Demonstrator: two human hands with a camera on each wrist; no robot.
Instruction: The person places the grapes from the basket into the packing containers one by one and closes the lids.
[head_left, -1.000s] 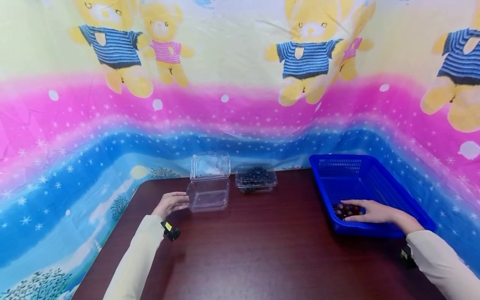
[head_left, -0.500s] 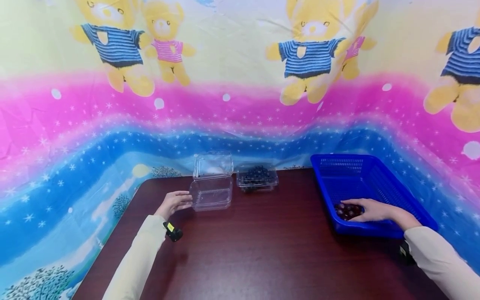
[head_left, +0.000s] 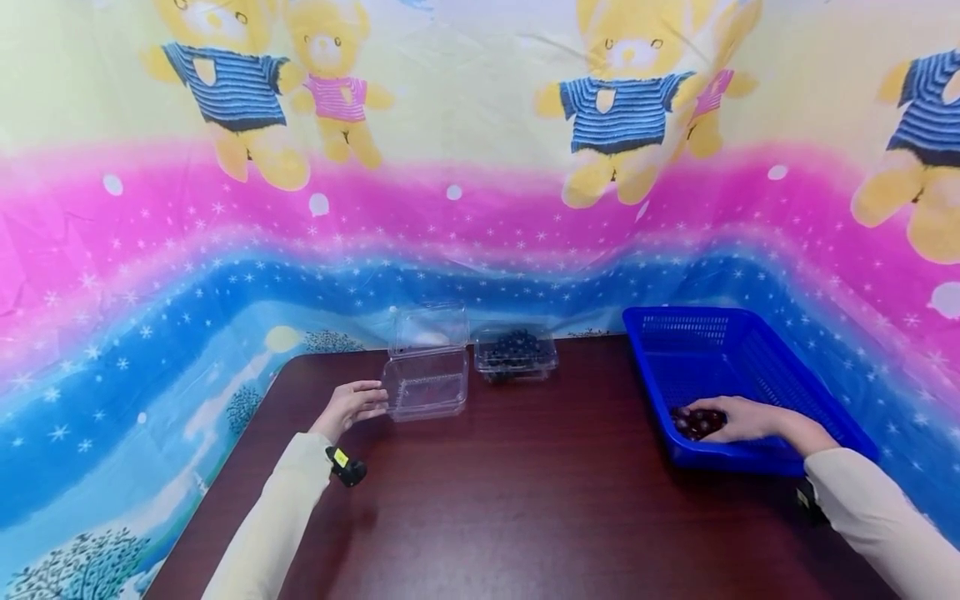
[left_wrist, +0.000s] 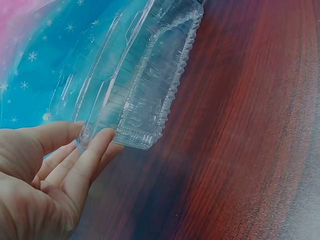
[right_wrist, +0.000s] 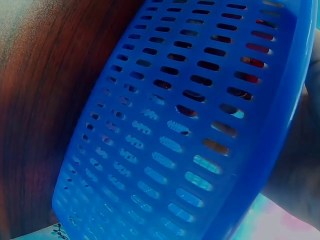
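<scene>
An empty clear plastic clamshell box (head_left: 427,387) stands on the table with its lid raised at the back. At its left edge my left hand (head_left: 351,408) pinches the rim; the left wrist view shows thumb and fingers (left_wrist: 95,152) at the box's corner. Over on the right, my right hand (head_left: 746,418) reaches into the blue basket (head_left: 660,392), its fingers curved round several dark red grapes (head_left: 696,423) in the near left corner. In the right wrist view the basket's slotted wall (right_wrist: 165,115) hides most of that hand and the grapes.
Another clear box (head_left: 516,367), holding dark blue berries, stands right of the lidded one. A cloth (head_left: 450,233) printed with bears hangs behind the brown table (head_left: 517,492) and along its sides.
The clear clamshell box has shifted slightly to the right, with my left hand at its edge. My right hand stays on the grapes; its fingers have drawn in slightly.
</scene>
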